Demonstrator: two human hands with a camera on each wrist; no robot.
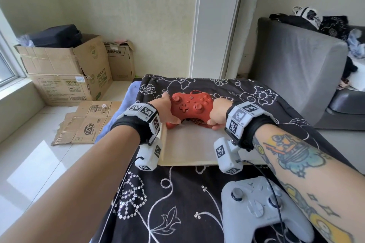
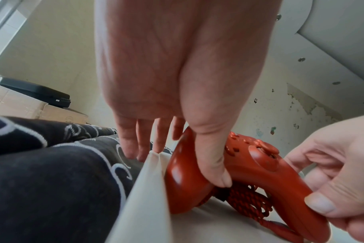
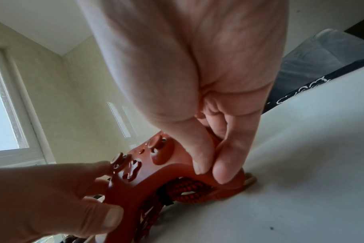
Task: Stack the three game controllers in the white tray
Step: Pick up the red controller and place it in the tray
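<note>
The red controller (image 1: pixel 190 107) sits buttons-up in the white tray (image 1: pixel 189 149), fingers gripping both handles. The grey controller (image 1: pixel 260 210) lies outside, well behind the fingers.

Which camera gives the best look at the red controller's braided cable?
The left wrist view: the braided cable lies bundled under the red controller, sharp and close. The right wrist view shows it darker, partly hidden; the head view shows only slivers.

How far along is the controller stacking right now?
Done: nothing stacked yet. In hand: both hands, left and right, hold the red controller over the white tray. Left: the grey controller still lies on the cloth; a third isn't visible.
</note>
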